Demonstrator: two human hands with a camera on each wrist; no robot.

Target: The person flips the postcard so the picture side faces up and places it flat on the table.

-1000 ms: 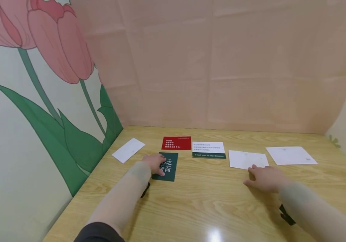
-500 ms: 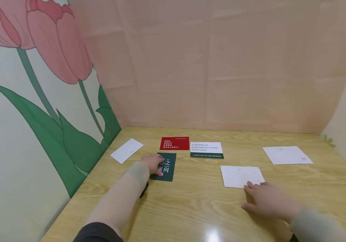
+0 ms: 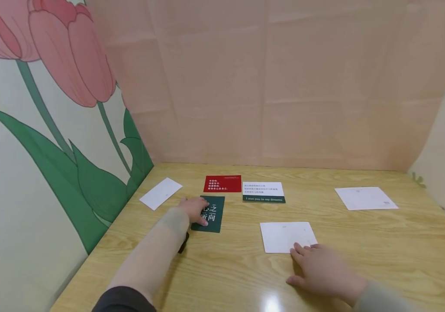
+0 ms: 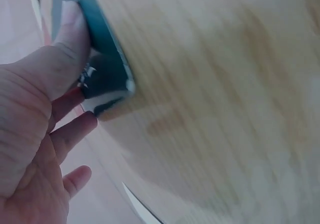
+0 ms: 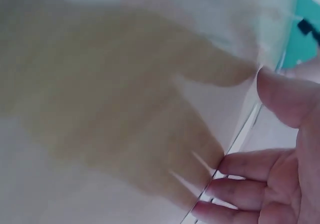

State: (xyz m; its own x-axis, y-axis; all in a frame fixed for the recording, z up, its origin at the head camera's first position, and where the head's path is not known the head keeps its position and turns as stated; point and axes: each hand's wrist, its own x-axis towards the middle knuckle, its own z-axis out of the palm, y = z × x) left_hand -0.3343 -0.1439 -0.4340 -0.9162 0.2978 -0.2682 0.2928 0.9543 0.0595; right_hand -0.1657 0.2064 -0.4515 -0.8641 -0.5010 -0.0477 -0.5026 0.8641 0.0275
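In the head view my left hand [image 3: 192, 209] rests on the left edge of a dark green card [image 3: 215, 214] with white characters. Its thumb and fingers lie spread on the card, as the left wrist view also shows. My right hand [image 3: 325, 271] touches the near right corner of a plain white card [image 3: 282, 237] with its fingertips, thumb apart on the table. Seen from the right wrist, the right fingertips [image 5: 245, 164] meet the table surface at the card's thin edge. Both cards lie flat.
On the wooden table [image 3: 222, 277] lie a red card [image 3: 222, 183], a white and green printed card [image 3: 263, 191], a white card [image 3: 161, 193] at the left and another white card [image 3: 366, 198] at the right. Beyond them hangs a pinkish backdrop [image 3: 265, 86]; a tulip-painted wall stands left.
My right hand has slid the white card toward me and to the left, away from the back row. The left hand stays on the green card. The view has shifted slightly.
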